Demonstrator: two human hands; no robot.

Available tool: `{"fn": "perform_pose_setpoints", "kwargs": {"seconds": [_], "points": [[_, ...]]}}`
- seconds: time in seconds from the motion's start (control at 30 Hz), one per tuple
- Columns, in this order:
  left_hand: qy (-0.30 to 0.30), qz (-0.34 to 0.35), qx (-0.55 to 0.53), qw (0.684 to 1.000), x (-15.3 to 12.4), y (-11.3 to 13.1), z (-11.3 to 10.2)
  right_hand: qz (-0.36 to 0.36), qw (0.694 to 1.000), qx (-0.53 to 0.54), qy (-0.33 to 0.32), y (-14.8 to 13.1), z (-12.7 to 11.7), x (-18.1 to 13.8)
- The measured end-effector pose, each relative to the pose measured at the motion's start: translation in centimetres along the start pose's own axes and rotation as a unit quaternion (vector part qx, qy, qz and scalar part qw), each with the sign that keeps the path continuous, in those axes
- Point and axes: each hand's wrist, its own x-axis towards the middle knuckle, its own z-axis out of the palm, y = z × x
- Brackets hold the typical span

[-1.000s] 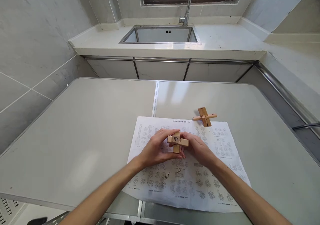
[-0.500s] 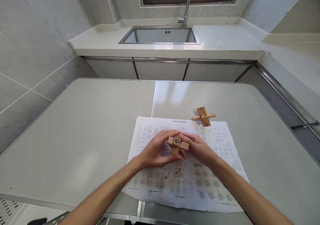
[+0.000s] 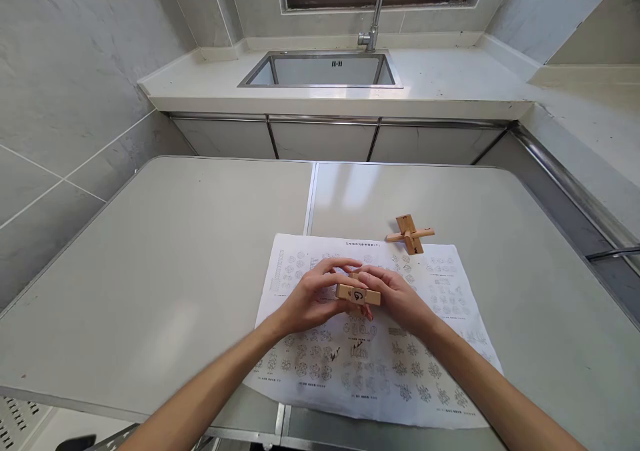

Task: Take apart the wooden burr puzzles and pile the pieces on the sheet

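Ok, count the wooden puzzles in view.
2. One held puzzle sits between the left hand and right hand over the sheet; a second puzzle lies beyond the sheet's far edge.

Wooden puzzle point(image 3: 357, 295), level, seemingly interlocked, marked

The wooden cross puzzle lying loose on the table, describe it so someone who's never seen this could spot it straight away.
Start at the grey folding table below the sink counter and find the white printed instruction sheet on it. Just past the sheet's far right corner lies the small light wooden cross-shaped puzzle, untouched. The other wooden puzzle sits in the grip of both hands over the sheet.
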Motion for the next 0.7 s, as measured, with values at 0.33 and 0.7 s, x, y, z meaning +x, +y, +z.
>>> {"fn": "perform_pose_setpoints", "kwargs": {"seconds": [0.33, 0.7], "points": [[0.101, -0.156, -0.096, 0.978, 0.2, 0.0, -0.8, -0.067, 0.990, -0.099, 0.073, 1.3, 1.2, -0.2], [0.109, -0.203, -0.161, 0.960, 0.5, 0.1, -0.5, -0.204, 0.896, -0.375, 0.126, 2.1, 1.4, -0.5]]}}
